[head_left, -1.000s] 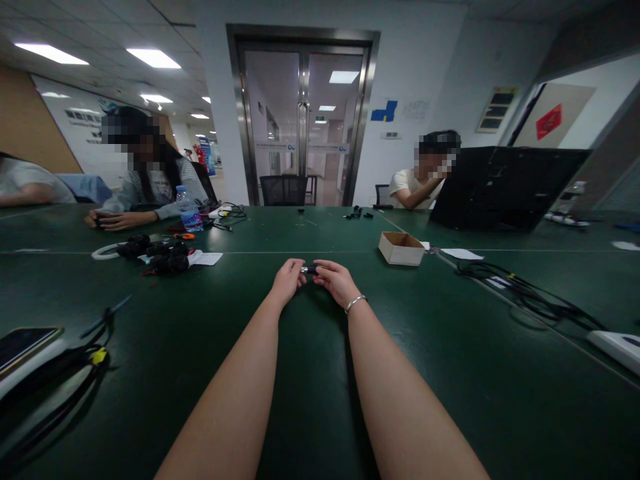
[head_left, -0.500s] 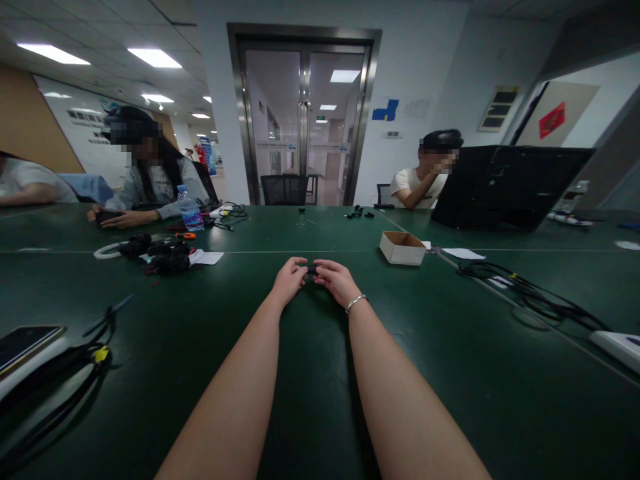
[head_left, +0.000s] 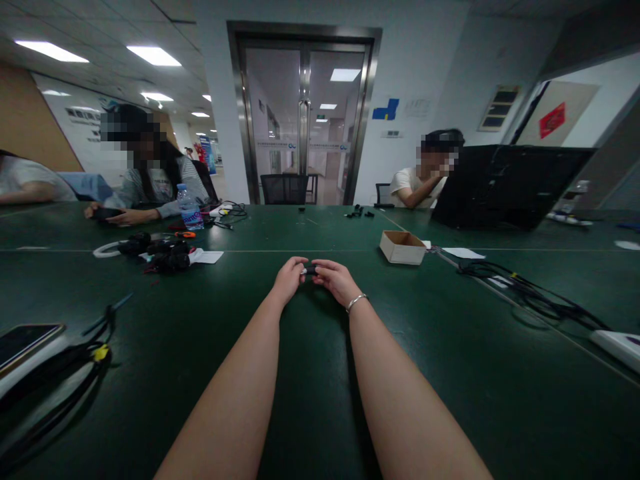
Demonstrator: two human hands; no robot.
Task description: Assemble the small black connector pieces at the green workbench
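Over a green desk [head_left: 314, 373], fingers of the left hand [head_left: 287, 281] and right hand [head_left: 341, 281] pinched a small black-and-silver piece [head_left: 311, 271], seemingly mid-handling; moving it called for steadiness.

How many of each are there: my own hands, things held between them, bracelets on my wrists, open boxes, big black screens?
Own hands, left hand and right hand: 2
Small black-and-silver piece: 1
Bracelet: 1
Open box: 1
Big black screen: 1
Total: 6

Silver bangle [head_left: 357, 303], right wrist [head_left: 354, 308]; forearms [head_left: 400, 380] bare.
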